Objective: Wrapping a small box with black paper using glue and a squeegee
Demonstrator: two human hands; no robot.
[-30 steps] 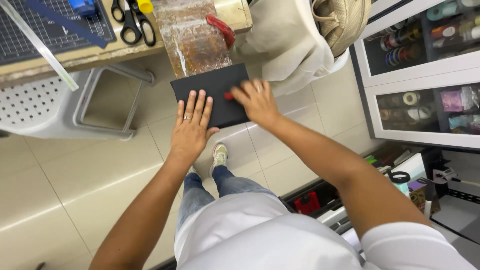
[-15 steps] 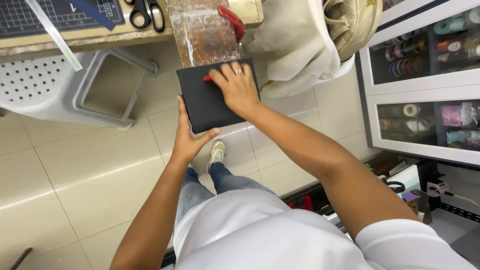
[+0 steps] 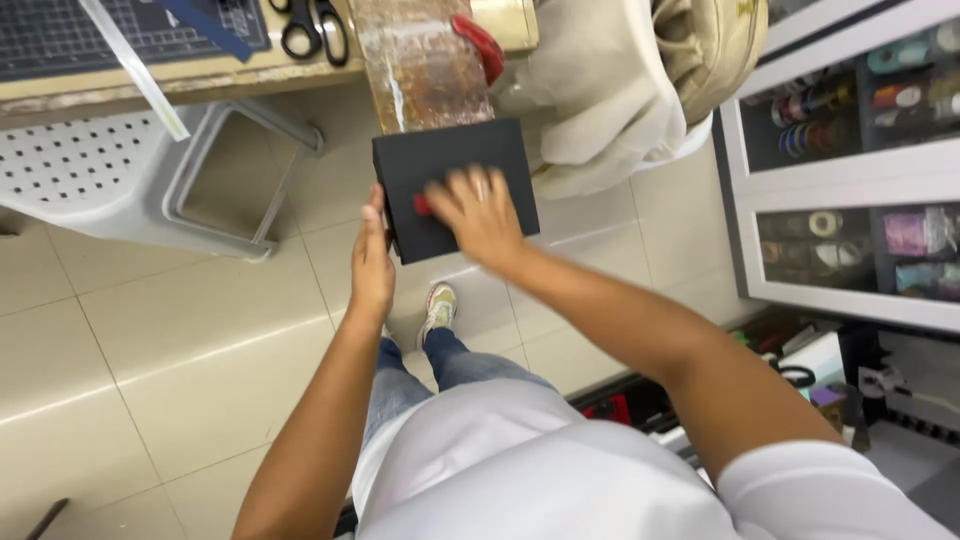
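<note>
Black box [image 3: 455, 170] is held up in front of the person, above the tiled floor [image 3: 150, 350], just below the bench [image 3: 200, 70] edge. Left hand [image 3: 372, 265] grips the box's left edge, thumb on top near the lower left corner, fingers wrapped under and out of sight, so closed on the box. Right hand [image 3: 480, 215] lies flat on the box top, toward its lower right part, fingers spread; it presses a small red tool [image 3: 423, 205] against the top, red end showing left of the fingers. Can't tell how the fingers close round the tool, hand's blurred.

Box's far edge sits just under a brownish, stained block [image 3: 420, 60] w/ a red handle [image 3: 480, 45] at its right side, hanging off the bench edge.

On the bench: dark cutting mat [image 3: 120, 35] at the left, black scissors [image 3: 312, 30] near the front edge, clear ruler [image 3: 135, 70] sticking out over the front edge.

Under the bench, left: white perforated plastic chair [image 3: 90, 170]. Right of the block: beige cloth [image 3: 610, 100] and a tan bag [image 3: 715, 45].

Far right: white cabinet [image 3: 850, 180] w/ glass fronts; upper shelf holds rolls of ribbon in blue, red and teal, lower shelf has tape rolls at the left and pink and purple packets at the right. Labels too small to make out.
</note>
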